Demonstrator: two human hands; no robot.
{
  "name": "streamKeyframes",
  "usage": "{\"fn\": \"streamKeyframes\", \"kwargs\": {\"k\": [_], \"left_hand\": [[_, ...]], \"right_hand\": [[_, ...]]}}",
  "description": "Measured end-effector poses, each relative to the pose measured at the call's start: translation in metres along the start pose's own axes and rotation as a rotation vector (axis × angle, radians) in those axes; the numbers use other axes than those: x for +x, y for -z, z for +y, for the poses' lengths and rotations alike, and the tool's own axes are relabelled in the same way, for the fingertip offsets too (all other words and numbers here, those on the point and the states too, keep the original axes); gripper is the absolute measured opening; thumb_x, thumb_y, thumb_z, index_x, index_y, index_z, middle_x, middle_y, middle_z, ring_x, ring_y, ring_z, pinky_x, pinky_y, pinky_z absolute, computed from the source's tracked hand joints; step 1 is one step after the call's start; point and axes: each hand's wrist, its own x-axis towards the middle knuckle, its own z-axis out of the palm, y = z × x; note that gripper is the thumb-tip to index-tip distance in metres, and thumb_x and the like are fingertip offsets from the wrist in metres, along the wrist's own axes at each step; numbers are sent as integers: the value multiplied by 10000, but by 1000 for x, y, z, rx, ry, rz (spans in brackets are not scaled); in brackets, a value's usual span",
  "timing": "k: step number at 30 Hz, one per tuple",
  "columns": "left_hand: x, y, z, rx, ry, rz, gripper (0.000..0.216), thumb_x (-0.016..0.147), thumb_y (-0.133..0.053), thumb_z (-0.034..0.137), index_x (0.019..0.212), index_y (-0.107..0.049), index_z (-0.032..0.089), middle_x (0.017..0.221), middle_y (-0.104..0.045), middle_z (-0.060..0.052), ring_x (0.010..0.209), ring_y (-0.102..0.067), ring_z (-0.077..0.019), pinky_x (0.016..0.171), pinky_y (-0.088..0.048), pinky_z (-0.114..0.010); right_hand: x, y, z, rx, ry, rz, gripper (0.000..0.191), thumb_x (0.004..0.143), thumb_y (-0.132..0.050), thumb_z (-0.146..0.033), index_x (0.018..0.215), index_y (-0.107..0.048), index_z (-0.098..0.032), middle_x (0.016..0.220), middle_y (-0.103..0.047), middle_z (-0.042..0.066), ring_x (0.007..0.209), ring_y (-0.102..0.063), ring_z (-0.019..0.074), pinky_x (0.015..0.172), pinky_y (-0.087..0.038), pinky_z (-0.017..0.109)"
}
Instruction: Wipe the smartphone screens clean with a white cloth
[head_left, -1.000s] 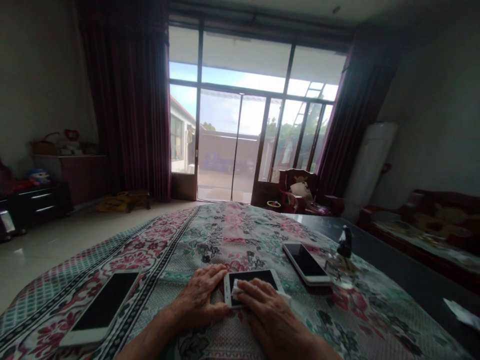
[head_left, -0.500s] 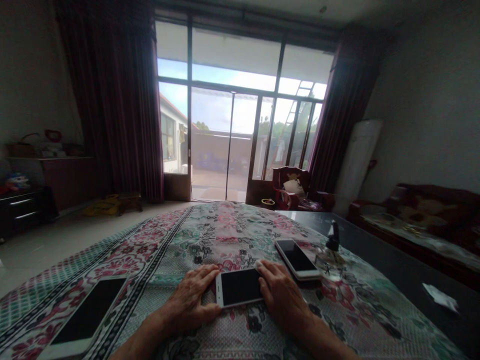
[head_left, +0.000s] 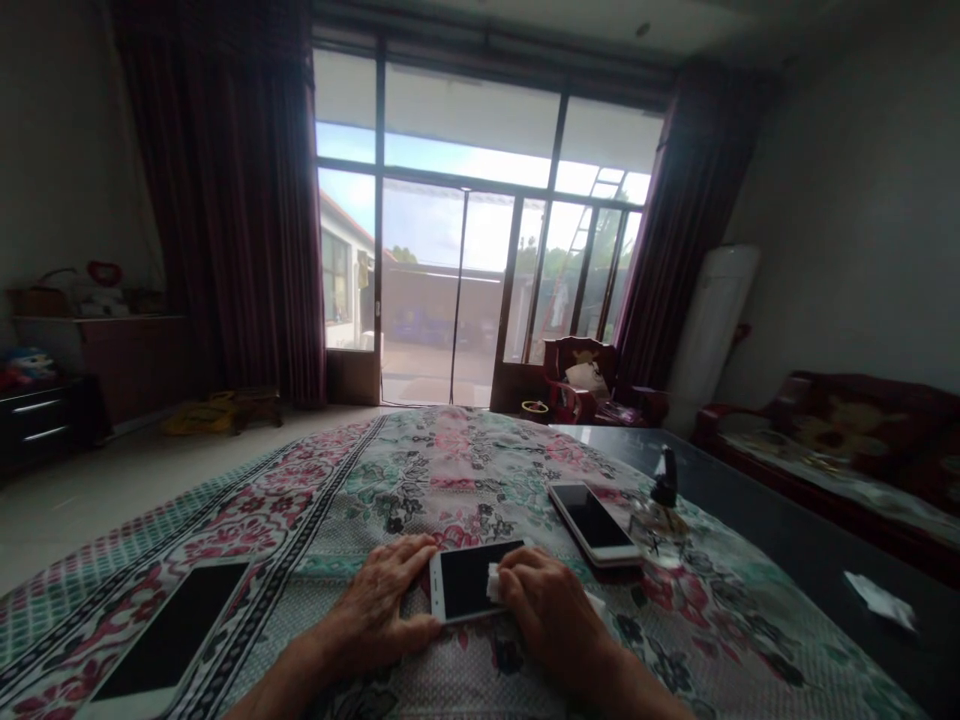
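A white smartphone with a dark screen lies face up on the patterned tablecloth. My left hand grips its left end, thumb at the near corner and fingers at the far one. Pinched in my right hand is a folded white tissue, pressed on the right part of the screen. The phone's right end is hidden under that hand. To the right lies a second white phone, beside a clear bottle with a black spray top. A third phone rests at the left.
The floral tablecloth covers the round table. Beyond its right side is a dark glossy surface with a crumpled white tissue on it. A wooden armchair stands near the glass door, and a sofa at the right.
My right hand has moved from the phone's far right corner down and slightly left across the screen with the tissue. My left hand stays on the phone's left end.
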Motion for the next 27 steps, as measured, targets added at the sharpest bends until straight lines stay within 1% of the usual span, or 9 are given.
{"fn": "streamKeyframes", "kwargs": {"k": [2,4,7,9,15,19,22,24,27], "left_hand": [[0,0,0,0,-6,7,686,711,-646,402,1346,-472,208,1444,-441,-92,1329,-379,-300,1121,-277,-452],[0,0,-1,-2,-12,16,681,708,-646,406,1339,-479,212,1442,-446,-86,1324,-387,-293,1119,-282,-446],[-1,1,0,-4,-20,24,674,709,-646,411,1336,-483,224,1439,-451,-75,1320,-393,-289,1117,-289,-442],[-1,1,1,1,-17,19,674,710,-646,405,1339,-480,226,1439,-451,-76,1320,-392,-294,1117,-288,-450],[0,-1,-1,8,-20,25,662,720,-652,373,1336,-486,197,1428,-462,-92,1310,-404,-302,1109,-315,-441],[0,-8,-6,-1,-22,47,674,709,-676,377,1333,-492,204,1430,-460,-89,1314,-402,-300,1110,-318,-442],[0,-10,-9,3,1,43,693,713,-676,386,1349,-474,200,1440,-445,-102,1329,-380,-309,1113,-304,-464],[1,-10,-9,-1,-2,39,694,715,-672,388,1350,-473,195,1441,-443,-105,1330,-377,-313,1116,-296,-470],[1,-8,-7,-9,-18,44,676,711,-666,365,1341,-483,203,1434,-455,-94,1319,-395,-308,1116,-300,-456]], "right_hand": [[1,1,10,-26,-55,51,441,986,-276,-303,793,-654,-180,929,-659,64,923,-596,171,877,-438,303],[3,0,17,-44,-70,70,414,983,-280,-292,912,-673,-182,1040,-654,73,1020,-578,184,935,-423,323],[8,-4,21,-89,-68,50,366,958,-327,-264,1136,-633,-172,1224,-601,93,1180,-507,211,1034,-374,375],[13,-8,18,-122,-74,16,369,937,-358,-242,1190,-610,-152,1284,-569,110,1232,-471,228,1073,-337,405],[29,-20,-11,-94,-45,-5,334,931,-359,-204,1047,-669,-164,1214,-618,91,1169,-522,215,1049,-358,374],[24,-28,-26,-70,80,-20,323,925,-368,-193,817,-672,-183,978,-671,50,962,-597,158,900,-436,265],[18,-29,-28,-99,150,-41,306,901,-397,-195,708,-634,-179,845,-652,39,849,-599,146,792,-447,242],[16,-26,-24,-133,121,-35,285,888,-414,-188,691,-619,-177,820,-640,39,803,-596,143,742,-445,241],[18,-18,-14,-193,-33,-1,297,895,-415,-180,663,-600,-175,799,-628,47,747,-595,142,699,-443,247]]}}
